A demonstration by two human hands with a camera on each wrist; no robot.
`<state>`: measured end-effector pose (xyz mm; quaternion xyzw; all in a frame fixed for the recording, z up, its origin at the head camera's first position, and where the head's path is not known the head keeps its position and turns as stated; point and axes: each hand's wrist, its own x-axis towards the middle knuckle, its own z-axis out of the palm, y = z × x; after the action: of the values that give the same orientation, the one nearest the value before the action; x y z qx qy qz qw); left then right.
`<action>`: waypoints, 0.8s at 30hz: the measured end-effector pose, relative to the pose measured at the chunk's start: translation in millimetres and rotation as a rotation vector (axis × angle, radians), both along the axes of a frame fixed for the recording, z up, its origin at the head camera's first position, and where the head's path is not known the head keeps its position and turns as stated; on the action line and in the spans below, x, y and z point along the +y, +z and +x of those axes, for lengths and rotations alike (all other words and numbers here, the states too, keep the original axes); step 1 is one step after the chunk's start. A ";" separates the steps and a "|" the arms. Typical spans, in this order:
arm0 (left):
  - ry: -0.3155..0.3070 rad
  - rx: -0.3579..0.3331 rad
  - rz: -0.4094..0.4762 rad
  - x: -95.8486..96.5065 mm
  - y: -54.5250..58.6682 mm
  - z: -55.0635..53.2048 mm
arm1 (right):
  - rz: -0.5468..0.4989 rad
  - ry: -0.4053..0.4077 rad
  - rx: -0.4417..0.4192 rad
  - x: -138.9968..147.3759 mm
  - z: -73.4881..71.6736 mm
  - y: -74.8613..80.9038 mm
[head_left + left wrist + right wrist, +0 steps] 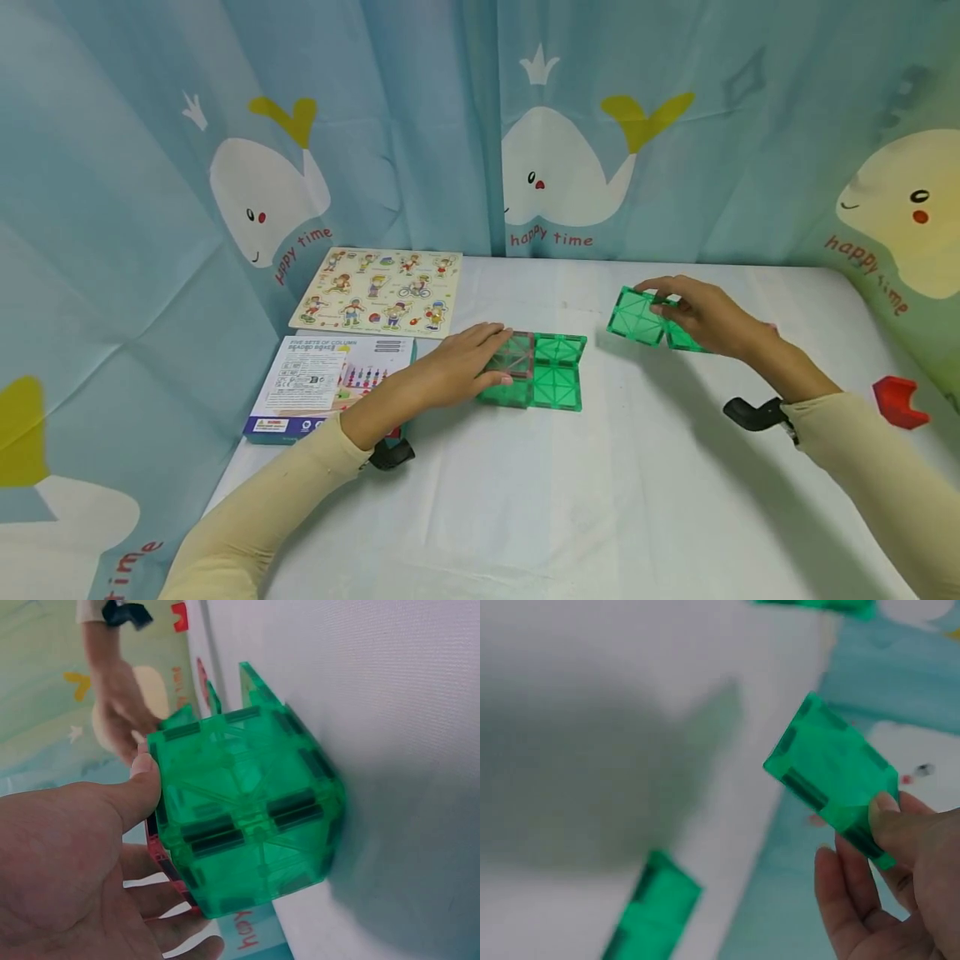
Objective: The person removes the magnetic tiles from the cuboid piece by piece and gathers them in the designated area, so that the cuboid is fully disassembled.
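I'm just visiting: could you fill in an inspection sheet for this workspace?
Surface: white tabletop, faintly creased.
Job's things: green tile structure with a red tile; raised green tile; another green tile nearby.
Clutter: illustrated board and printed box, left; red piece, right.
Hands: left hand touches the structure; right hand pinches the raised green tile.
Cables: nothing seen.
Surroundings: blue curtain with whales and "happy time" lettering.

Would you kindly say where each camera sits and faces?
Head: on the head, facing forward and down at the table; left hand, right hand and sleeves show.
Left wrist: on that wrist, facing the tile structure; left hand near, right hand beyond.
Right wrist: on that wrist, facing the held tile; right hand shows.
Head and left-wrist views share both hands and the structure.
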<state>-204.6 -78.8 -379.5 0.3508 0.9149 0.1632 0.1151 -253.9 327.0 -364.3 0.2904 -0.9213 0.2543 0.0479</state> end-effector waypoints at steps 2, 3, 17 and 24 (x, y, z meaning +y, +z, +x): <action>0.002 0.003 -0.006 -0.4 -0.9 -0.4 | 0.037 0.009 -0.027 3.8 -11.6 -10.7; 0.001 0.005 -0.004 -0.6 -1.1 -0.5 | 0.052 0.006 -0.042 4.7 -16.5 -15.5; -0.003 0.017 -0.020 1.1 -1.7 -1.8 | 0.122 -0.032 -0.326 10.4 -63.4 -37.0; 0.000 0.014 -0.024 1.2 -1.3 -1.8 | 0.119 -0.026 -0.404 7.6 -76.9 -49.9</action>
<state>-206.4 -77.6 -380.8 0.3505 0.9175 0.1500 0.1129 -330.8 334.6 -414.2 0.2242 -0.9292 0.2518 -0.1517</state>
